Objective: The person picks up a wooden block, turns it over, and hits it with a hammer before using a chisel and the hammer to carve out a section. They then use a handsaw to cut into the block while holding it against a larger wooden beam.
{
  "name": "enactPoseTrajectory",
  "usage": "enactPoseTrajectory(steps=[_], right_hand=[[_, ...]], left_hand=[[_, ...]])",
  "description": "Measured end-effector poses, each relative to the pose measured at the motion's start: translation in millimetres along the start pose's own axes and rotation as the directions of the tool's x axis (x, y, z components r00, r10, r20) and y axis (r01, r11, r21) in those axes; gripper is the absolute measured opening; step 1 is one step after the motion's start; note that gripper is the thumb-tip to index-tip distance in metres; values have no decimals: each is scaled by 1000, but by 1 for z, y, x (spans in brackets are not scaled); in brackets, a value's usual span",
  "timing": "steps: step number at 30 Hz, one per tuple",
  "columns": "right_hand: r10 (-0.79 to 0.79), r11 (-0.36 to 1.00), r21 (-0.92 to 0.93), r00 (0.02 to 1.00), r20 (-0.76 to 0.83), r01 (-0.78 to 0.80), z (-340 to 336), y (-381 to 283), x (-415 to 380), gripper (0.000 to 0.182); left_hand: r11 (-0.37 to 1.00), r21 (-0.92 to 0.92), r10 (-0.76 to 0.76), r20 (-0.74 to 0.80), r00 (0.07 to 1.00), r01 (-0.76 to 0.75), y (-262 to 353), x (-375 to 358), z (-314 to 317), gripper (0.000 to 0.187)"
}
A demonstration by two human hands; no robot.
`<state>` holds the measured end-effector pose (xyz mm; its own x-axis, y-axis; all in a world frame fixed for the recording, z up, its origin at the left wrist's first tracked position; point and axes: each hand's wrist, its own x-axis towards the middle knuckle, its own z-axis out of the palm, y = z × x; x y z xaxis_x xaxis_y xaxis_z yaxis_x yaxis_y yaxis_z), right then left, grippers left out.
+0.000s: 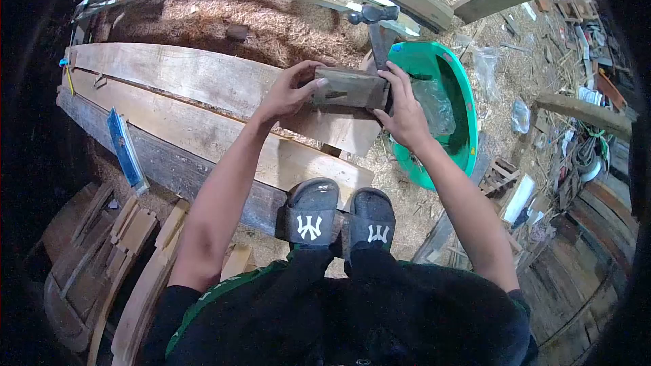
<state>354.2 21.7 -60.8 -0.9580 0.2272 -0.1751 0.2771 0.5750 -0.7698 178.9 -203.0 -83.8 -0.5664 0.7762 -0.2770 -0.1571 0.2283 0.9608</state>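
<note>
A worn rectangular wooden block (349, 88) with a dark notch in its face is held over the ends of the planks. My left hand (291, 91) grips its left end, thumb on the face and fingers mostly hidden behind. On the right end, my right hand (405, 110) closes round the block with its thumb low and its fingers along the top. Just above that hand is a hammer (374, 16), its metal head at the far end and its handle running toward my fingers. A green plastic basin (466, 105) stands beside my right hand, with clear plastic inside.
Long planks (169, 71) lie side by side to the left, a blue-edged tool (126, 149) across them. My sandaled feet (312, 213) are at their near end. Curved wooden pieces (146, 285) stand lower left. Wood shavings and scattered scraps cover the floor; a beam (584, 114) juts in right.
</note>
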Motion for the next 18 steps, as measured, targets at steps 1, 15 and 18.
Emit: enactPoseTrajectory(steps=[1,15,18], right_hand=[[-9,1000,5,1000,-8,9,1,3,-2,82],[-104,992,58,986,-131,112,10,15,-6,76],[-78,993,73,983,-169,91,6,0,-6,74]], left_hand=[[999,-11,-35,39,999,36,3,-1,-1,35],[989,22,-148,71,987,146,14,-3,-12,45],[989,-28,-142,50,989,144,8,-3,-17,42]])
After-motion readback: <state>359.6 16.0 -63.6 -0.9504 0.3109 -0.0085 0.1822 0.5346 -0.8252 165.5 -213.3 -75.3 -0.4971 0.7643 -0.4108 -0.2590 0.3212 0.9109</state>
